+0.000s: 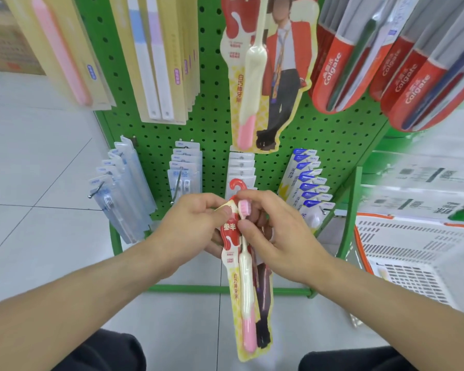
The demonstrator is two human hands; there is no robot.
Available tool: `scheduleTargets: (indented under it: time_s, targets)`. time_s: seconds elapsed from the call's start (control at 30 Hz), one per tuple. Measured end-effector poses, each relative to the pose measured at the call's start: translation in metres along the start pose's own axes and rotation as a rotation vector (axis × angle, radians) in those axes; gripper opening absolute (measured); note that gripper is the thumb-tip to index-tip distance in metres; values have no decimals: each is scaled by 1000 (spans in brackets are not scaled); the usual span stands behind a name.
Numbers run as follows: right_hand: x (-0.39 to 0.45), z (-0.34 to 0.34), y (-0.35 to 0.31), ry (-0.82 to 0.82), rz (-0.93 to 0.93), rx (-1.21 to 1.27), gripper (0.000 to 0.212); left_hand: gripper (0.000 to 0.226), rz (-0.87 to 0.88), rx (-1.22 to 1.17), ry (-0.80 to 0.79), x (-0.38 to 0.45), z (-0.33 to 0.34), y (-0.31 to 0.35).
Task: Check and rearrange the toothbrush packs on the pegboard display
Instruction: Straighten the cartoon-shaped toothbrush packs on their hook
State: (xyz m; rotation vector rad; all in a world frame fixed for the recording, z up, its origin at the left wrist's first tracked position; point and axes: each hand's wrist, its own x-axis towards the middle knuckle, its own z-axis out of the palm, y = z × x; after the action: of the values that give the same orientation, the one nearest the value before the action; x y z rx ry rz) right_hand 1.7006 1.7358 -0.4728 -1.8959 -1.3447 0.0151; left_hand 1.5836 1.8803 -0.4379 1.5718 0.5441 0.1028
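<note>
We hold one red-and-yellow carded toothbrush pack with a cream-and-pink brush (245,285) before the green perforated metal pegboard (214,124), its top at 12 o'clock, its foot at 6. Our left hand (196,226) pinches the pack's upper edge from 9 o'clock, thumb curled on its face. Our right hand (273,231) grips from 3 o'clock, fingers curled around the head end. A matching pack (255,76) hangs above. A white slotted plastic basket (413,253) stands at 3 o'clock.

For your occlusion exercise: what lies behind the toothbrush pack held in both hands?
Behind the held pack, both hands' fingers wrap round it. Beyond are a hanging row of white packs, the green pegboard and floor tiles. The row's lower packs are hidden.
</note>
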Motion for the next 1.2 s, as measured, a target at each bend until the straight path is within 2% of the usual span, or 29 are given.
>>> scheduleTargets:
  time_s: [0.13,0.27,0.43,0.57,0.77,0.9,1.07,1.2]
  targets:
    - [1,-6,-3,9,37,107,30,19,46,55,-9,1,-2,-1]
    - [0,-4,-6,80,151,81,26,16,74,242,-146,2,0,-3]
    - [-1,-5,-5,129,195,97,26,16,92,242,-193,2,4,-2]
    - [-1,-10,-4,157,249,109,14,19,37,152,-256,1,6,-3]
    - [-3,-13,-4,87,161,195,7,17,42,57,-144,1,4,-3]
    - [-5,-11,-4,36,199,188,35,18,16,-8,-80,2,5,-2]
    - [-5,-9,-8,66,260,110,39,19,2,-59,-41,3,8,-3]
    - [-5,-13,-12,-2,342,90,36,20,21,-68,4,5,6,-6]
